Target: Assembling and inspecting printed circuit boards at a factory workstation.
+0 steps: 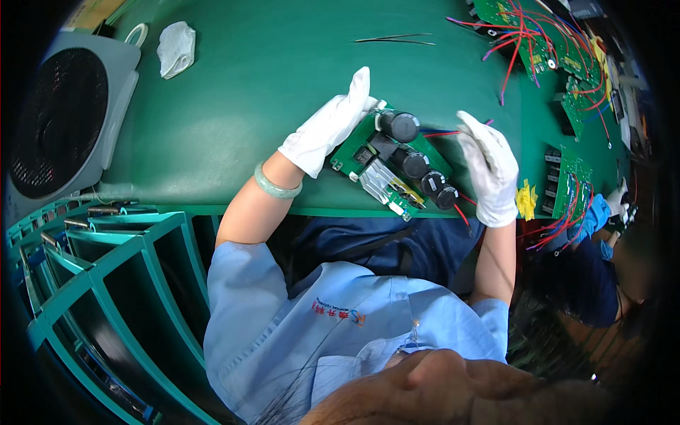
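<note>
A green circuit board (346,154) lies on the green table near its front edge. It carries several black cylindrical capacitors (415,165) and a silver finned heat sink (378,181). Red and blue wires (440,132) come out at its right side. My left hand (333,127), in a white glove, is open with fingers stretched along the board's upper left edge; it seems to touch it. My right hand (490,166), also white-gloved, is held open on edge to the right of the board, close to the wires. Its palm side is partly hidden.
Tweezers (394,38) and a crumpled white cloth (176,49) lie farther back. A grey fan (64,120) stands at left, above a green rack (106,276). More wired boards (574,180) and yellow tape (526,200) are at right, where a co-worker's gloved hand (618,199) shows.
</note>
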Demonstrator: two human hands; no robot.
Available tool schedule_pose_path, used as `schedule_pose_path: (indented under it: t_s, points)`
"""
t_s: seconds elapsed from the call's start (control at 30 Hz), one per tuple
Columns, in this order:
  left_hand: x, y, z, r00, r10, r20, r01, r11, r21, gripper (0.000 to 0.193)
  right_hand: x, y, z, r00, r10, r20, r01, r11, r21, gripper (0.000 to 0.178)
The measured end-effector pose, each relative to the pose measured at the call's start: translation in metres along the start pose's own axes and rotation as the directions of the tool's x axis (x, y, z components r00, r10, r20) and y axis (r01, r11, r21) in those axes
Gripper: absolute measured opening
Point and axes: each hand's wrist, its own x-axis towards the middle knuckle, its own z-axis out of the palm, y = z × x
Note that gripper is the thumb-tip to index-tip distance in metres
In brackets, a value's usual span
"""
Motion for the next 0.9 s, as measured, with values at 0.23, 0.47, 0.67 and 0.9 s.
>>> schedule_pose_path:
  t_s: [0.23, 0.47, 0.67, 0.9]
  points:
    - [0.005, -0.008, 0.000, 0.998, -0.051, 0.048, 0.056, 0.990, -0.127, 0.096, -0.040, 0.016, -0.010, 0.806, 0.505, -0.309, -0.309, 0.804, 0.508, 0.044]
    - [0.004, -0.013, -0.002, 0.991, 0.017, 0.133, 0.002, 0.990, -0.143, 0.097, -0.061, 0.026, 0.007, 0.740, 0.648, -0.183, -0.520, 0.723, 0.455, 0.033]
    - [0.014, -0.029, 0.003, 0.994, 0.070, 0.085, -0.049, 0.973, -0.224, 0.095, -0.054, 0.021, 0.007, 0.729, 0.672, -0.130, -0.595, 0.717, 0.363, 0.032]
    - [0.006, -0.021, 0.003, 0.997, 0.052, 0.051, -0.042, 0.985, -0.169, 0.087, -0.057, 0.023, 0.010, 0.735, 0.659, -0.162, -0.558, 0.723, 0.408, 0.031]
